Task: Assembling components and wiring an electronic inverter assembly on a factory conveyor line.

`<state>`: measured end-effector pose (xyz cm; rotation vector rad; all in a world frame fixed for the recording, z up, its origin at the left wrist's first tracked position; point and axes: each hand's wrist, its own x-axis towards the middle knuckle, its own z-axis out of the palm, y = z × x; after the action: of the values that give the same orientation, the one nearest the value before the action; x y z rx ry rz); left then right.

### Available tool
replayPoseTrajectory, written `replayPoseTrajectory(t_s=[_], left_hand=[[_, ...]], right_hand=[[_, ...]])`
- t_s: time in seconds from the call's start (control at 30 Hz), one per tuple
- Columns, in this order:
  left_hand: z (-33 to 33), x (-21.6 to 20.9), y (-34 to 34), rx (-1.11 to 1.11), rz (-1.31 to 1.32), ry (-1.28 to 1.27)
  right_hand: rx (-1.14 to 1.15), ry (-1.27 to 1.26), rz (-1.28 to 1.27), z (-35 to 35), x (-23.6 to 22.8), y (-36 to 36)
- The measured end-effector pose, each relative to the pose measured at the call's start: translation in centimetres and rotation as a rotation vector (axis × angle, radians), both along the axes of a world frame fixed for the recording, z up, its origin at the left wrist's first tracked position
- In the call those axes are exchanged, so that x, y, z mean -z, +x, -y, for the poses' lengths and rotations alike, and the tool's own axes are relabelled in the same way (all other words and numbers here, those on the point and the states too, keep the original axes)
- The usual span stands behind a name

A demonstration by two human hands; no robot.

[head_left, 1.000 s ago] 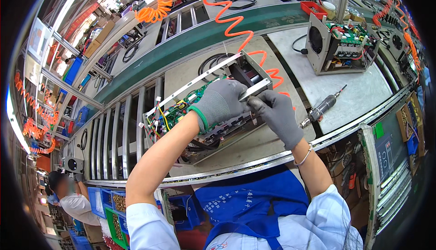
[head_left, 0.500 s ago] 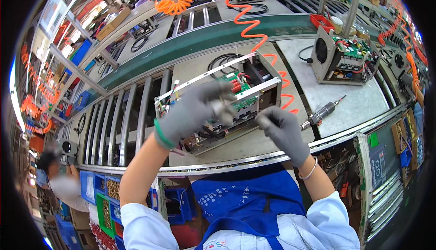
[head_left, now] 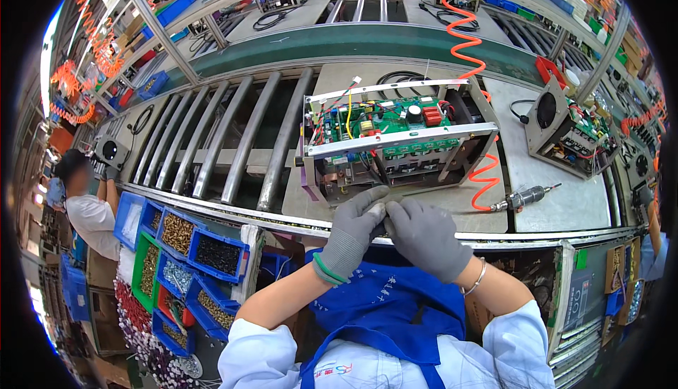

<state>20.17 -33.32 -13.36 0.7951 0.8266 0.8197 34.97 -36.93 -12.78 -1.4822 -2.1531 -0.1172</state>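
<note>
A roller conveyor [head_left: 233, 142] of bare steel bars ran across the far side, and beside it, on a grey pallet board [head_left: 431, 198] on the tabletop, stood the open metal chassis [head_left: 395, 142], tilted up on its edge, probably so the green circuit board [head_left: 395, 117] and its wiring faced the worker. A second, similar unit [head_left: 568, 131] with a round fan opening sat well apart to the right. An orange coiled air hose [head_left: 462, 36] hung down across the chassis and led to the pneumatic screwdriver [head_left: 526, 197], which lay on the board near the right hand, within easy reach. To the lower left, blue parts bins [head_left: 191, 244] (full of screws and small fittings) stood tiered below the tabletop edge. Both hands wore grey gloves and met just in front of the chassis, at the near edge: the left hand [head_left: 349, 234] and right hand [head_left: 424, 237] were pressed fingertip to fingertip, seemingly pinching some small part between them, too small and hidden to identify. Another person's shoulder [head_left: 88, 212] showed at far left.
</note>
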Motion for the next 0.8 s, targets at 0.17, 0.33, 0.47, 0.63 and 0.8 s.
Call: replayPoseTrajectory(t_s=[0.17, 0.33, 0.47, 0.63, 0.8], left_hand=[[-1.5, -2.4, -2.1, -0.122, -0.919, 1.304], [-6.4, -2.5, -1.1, -0.354, -1.412, 1.877], [-8.5, -0.8, -0.5, -0.437, -1.307, 1.956], [-8.6, 0.1, -0.7, -0.453, -1.276, 1.953], [-8.6, 0.0, -0.6, -0.463, -1.261, 1.943]], right_hand=[[-0.062, 0.014, -0.462, -3.2, -1.3, 1.6], [0.042, -0.137, -0.705, -5.4, -1.2, 0.6], [0.027, -0.087, -0.768, -6.5, -1.1, 0.0], [0.078, -0.030, -0.598, -6.8, -0.7, -0.3], [0.072, 0.012, -0.537, -7.3, -0.6, -0.7]])
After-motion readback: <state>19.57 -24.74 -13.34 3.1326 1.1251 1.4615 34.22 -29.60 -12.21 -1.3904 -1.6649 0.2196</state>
